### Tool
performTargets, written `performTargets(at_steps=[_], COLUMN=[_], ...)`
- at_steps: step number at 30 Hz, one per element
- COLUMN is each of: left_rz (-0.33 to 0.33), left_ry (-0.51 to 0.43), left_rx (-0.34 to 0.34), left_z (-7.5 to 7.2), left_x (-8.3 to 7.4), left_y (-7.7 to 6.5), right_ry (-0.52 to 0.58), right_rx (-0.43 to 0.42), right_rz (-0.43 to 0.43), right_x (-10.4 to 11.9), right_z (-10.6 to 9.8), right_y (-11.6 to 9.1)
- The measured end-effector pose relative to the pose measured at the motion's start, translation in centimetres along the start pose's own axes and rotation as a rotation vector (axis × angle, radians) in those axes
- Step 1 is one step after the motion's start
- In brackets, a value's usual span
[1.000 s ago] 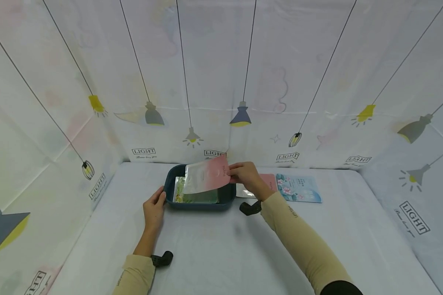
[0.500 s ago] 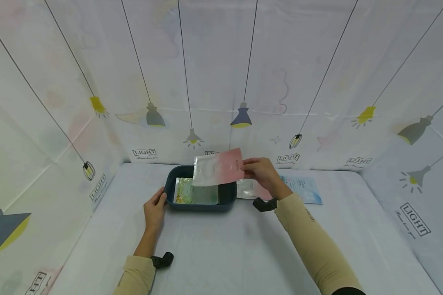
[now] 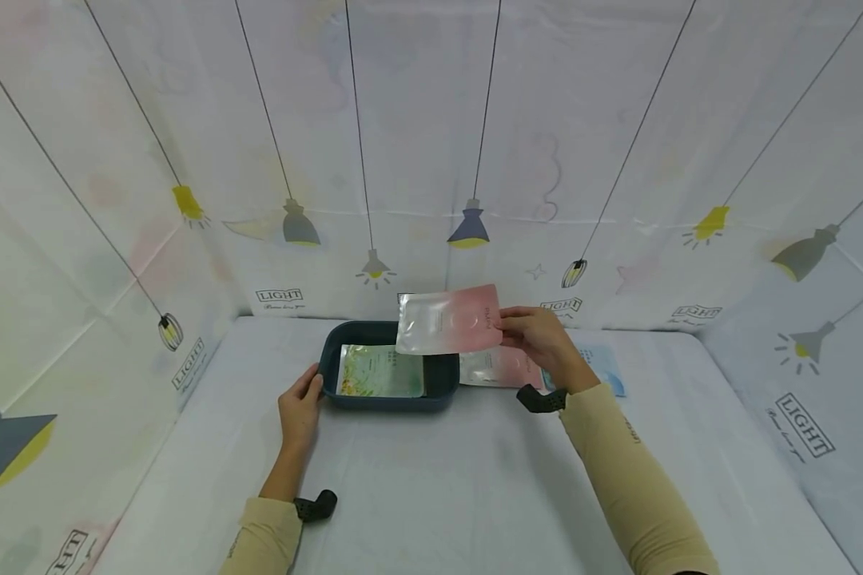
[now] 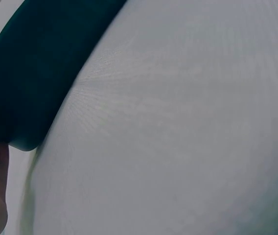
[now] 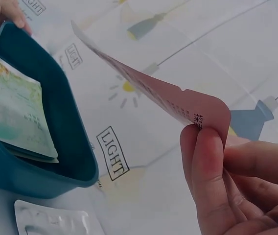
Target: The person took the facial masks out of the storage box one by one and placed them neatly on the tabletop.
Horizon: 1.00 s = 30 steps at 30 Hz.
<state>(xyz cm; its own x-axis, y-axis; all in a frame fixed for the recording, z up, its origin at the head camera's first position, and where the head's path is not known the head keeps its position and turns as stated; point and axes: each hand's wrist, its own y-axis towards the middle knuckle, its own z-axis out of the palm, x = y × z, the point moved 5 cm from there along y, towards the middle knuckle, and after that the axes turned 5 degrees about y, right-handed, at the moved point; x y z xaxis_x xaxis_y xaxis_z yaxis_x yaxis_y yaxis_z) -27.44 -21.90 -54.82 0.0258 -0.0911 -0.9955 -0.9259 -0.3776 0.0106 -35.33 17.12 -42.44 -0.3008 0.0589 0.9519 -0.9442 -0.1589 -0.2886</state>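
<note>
My right hand (image 3: 539, 339) pinches a pink-and-silver sheet mask packet (image 3: 446, 321) by its pink end, thumb against fingers. The packet hangs in the air above the right part of a dark teal plastic bin (image 3: 388, 405). My left hand (image 3: 300, 407) holds the bin's left end, its fingertips at the rim; in the left wrist view only a little of this hand shows beside the bin wall (image 4: 41, 73). Inside the bin lies a green floral sheet mask packet (image 3: 381, 371), with another edge showing beneath it in the right wrist view.
Right of the bin, a second pink-and-silver packet (image 3: 499, 369) lies on the white table (image 3: 417, 487). A blue floral packet (image 3: 604, 369) lies beyond it, partly hidden by my right hand and wrist. A printed white curtain (image 3: 417, 144) rises behind the table.
My right hand has moved to the right with the pink packet, from over the bin's middle toward its right side, uncovering more of the green packet. My left hand stays on the bin.
</note>
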Motion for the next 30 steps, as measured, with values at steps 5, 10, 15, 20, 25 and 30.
performTargets(at_steps=[5, 10, 15, 20, 25, 30], left_rz=[-0.003, 0.023, 0.037, 0.027, 0.018, 0.015], left_ry=[-0.018, 0.004, 0.026, 0.028, 0.001, -0.005], left_rx=[0.004, 0.001, -0.023, -0.027, -0.008, -0.016], left_z=[0.0, 0.0, 0.0, -0.1, 0.0, -0.1], left_x=[1.2, 1.0, 1.0, 1.0, 0.8, 0.8], left_y=[0.8, 0.7, 0.5, 0.4, 0.3, 0.4], right_ry=[0.006, 0.017, 0.012, 0.029, 0.041, 0.022], right_rx=[-0.010, -0.005, 0.000, 0.001, -0.006, -0.028], right_rz=[0.009, 0.018, 0.008, 0.000, 0.012, 0.025], right_x=[-0.1, -0.5, -1.0, -1.4, -2.1, -3.2], right_z=[-1.0, -2.1, -3.4, -4.6, -5.8, -7.0], right_y=[-0.4, -0.8, -1.4, -2.3, -3.1, -3.6])
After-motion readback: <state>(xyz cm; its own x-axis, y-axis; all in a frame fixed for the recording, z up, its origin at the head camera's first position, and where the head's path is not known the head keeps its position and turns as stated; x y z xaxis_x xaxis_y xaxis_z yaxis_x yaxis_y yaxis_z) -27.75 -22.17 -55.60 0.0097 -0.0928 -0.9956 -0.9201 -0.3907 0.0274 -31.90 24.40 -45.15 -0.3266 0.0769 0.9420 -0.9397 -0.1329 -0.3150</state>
